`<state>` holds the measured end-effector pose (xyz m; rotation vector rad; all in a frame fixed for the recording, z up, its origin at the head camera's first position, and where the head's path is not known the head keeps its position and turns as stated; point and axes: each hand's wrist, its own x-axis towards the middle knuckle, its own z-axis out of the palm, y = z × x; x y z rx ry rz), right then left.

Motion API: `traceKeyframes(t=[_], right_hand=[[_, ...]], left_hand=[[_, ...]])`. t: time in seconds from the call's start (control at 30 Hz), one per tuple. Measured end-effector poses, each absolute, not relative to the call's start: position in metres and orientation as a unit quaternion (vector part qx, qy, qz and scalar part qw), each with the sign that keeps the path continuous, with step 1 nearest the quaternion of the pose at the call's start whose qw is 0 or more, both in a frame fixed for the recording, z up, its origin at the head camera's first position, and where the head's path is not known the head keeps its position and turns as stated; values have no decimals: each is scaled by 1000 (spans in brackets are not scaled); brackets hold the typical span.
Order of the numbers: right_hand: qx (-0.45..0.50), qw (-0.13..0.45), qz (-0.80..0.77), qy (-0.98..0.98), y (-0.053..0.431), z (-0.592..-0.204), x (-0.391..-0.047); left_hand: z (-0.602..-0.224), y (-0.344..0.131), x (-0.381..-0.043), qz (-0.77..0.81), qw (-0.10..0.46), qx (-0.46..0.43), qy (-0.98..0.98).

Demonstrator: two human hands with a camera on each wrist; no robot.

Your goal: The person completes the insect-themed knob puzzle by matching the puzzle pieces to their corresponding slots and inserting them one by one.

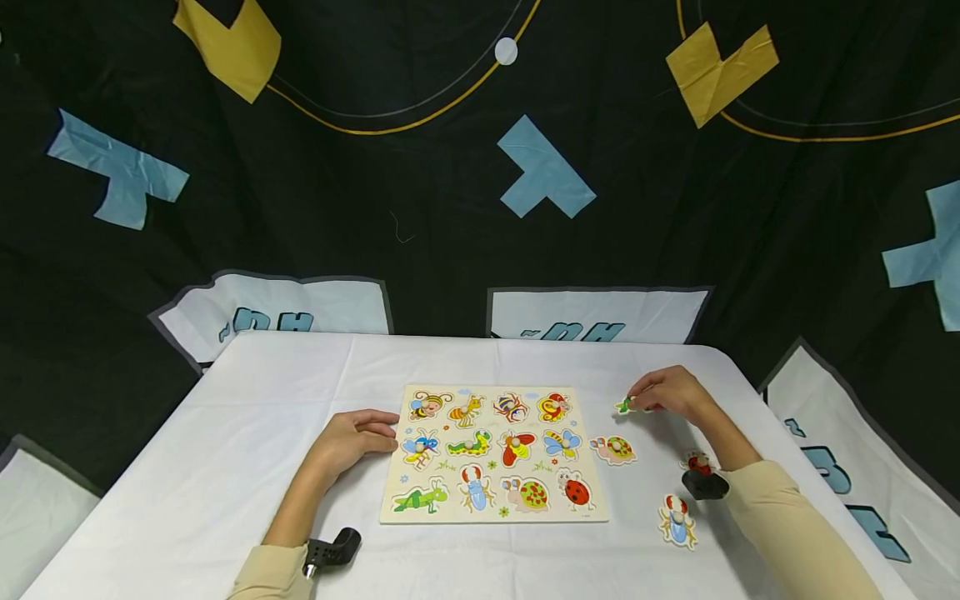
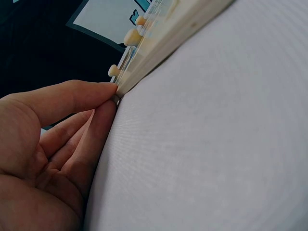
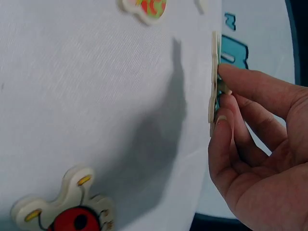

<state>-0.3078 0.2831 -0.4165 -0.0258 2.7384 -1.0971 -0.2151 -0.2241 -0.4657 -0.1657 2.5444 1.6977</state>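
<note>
A wooden insect puzzle board (image 1: 393, 510) lies flat on the table in the head view, with knobbed pieces in its two upper rows. My left hand (image 1: 348, 442) is at the board's left side, fingertips against the edge. In the left wrist view the fingers (image 2: 72, 98) reach a corner of the board (image 2: 159, 53). Right of the board, my right hand (image 1: 671, 392) pinches a green puzzle piece (image 1: 624, 405), apparently the grasshopper. The right wrist view shows this piece (image 3: 214, 82) edge-on, its knob between thumb and fingers.
Loose on the white cloth (image 1: 555, 562) right of the board lie a snail piece (image 1: 615, 451), a ladybug piece (image 1: 697, 461) partly behind the right wrist's camera (image 1: 705, 484), and a blue beetle piece (image 1: 678, 523). A black curtain (image 1: 442, 242) hangs behind the table.
</note>
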Motion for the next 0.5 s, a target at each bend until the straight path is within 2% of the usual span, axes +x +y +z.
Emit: traceKeyframes(t=[0.5], right_hand=[[-66, 100, -348, 930, 240, -404, -298]], left_hand=[[-467, -224, -216, 552, 36, -52, 832]])
